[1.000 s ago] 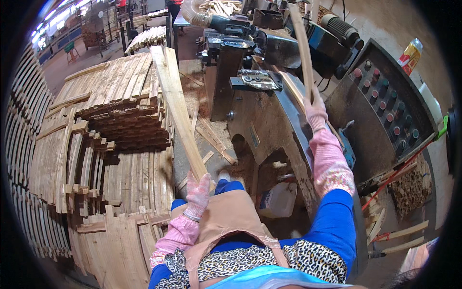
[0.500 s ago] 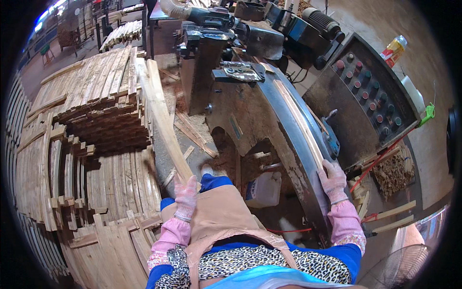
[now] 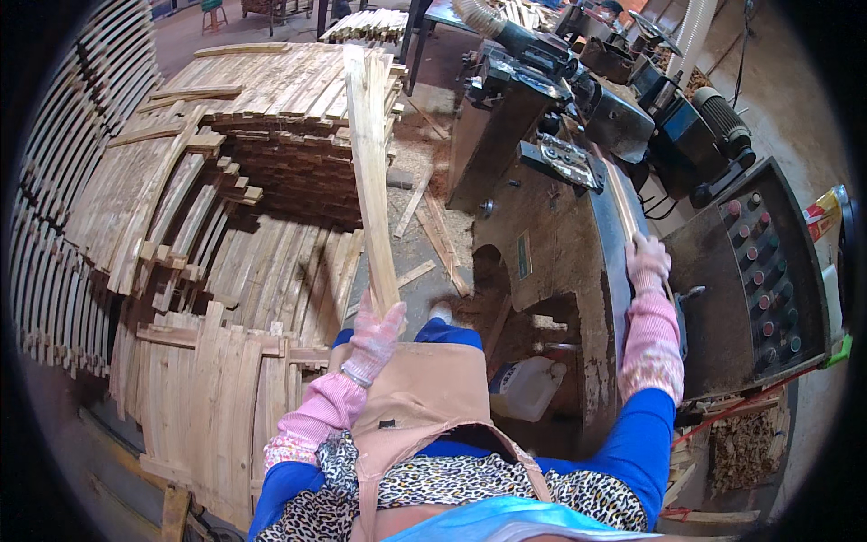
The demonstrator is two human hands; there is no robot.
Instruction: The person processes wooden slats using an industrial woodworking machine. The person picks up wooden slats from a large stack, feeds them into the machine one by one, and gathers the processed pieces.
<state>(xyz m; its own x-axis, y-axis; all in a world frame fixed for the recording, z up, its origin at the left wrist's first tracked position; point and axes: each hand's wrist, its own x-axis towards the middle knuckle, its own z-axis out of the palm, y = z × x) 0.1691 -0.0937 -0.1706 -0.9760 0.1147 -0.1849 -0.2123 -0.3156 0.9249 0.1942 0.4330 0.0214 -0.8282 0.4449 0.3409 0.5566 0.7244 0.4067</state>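
My left hand [image 3: 374, 336], in a thin pale glove, is closed round the near end of a long wooden strip [image 3: 372, 181], possibly with a second one behind it. The strip points away from me, its far end over the stacked wood. My right hand [image 3: 647, 262], gloved too, grips the near end of another wooden strip [image 3: 619, 191] lying along the metal bed of a woodworking machine [image 3: 560, 217]. That strip's far end runs in by the metal guide plate [image 3: 564, 159], where it is partly hidden.
Stacked wooden strips [image 3: 280, 86] fill the left side, with a nearer pile [image 3: 199, 406] beside me. A control panel [image 3: 768, 271] with several buttons stands right of the bed. A white plastic jug [image 3: 528, 387] sits under the machine. Offcuts [image 3: 438, 239] litter the floor.
My right hand has moved forward along the bed, and its strip has slid farther towards the machine head. The view has turned left. My left hand still holds its strip.
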